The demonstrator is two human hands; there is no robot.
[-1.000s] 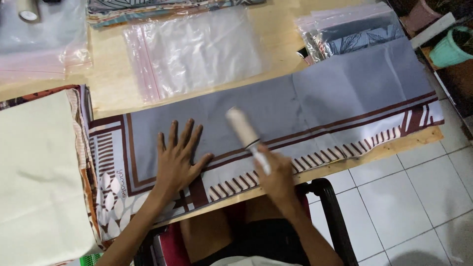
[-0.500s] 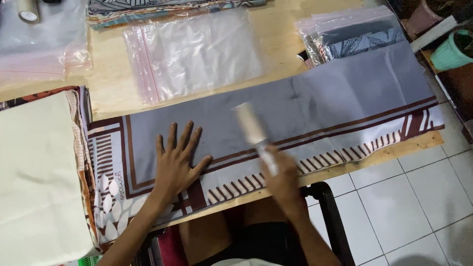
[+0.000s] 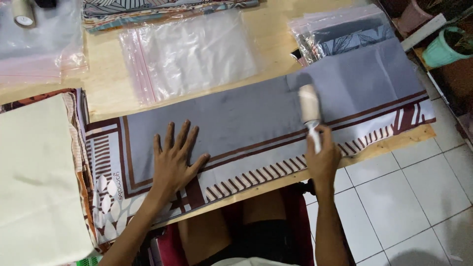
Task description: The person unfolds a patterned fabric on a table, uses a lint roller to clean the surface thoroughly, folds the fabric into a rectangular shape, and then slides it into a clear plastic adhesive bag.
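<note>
Our left hand [image 3: 173,162] lies flat, palm down, fingers spread wide & pointing away from us, thumb out to the right; wrist straight, forearm running back toward the lower left. Our right hand [image 3: 322,156] is closed in a fist, knuckles up, thumb side facing away from us, gripping sth thin. Right forearm comes nearly straight up from the bottom edge. Both arms bare, hands well apart.
</note>
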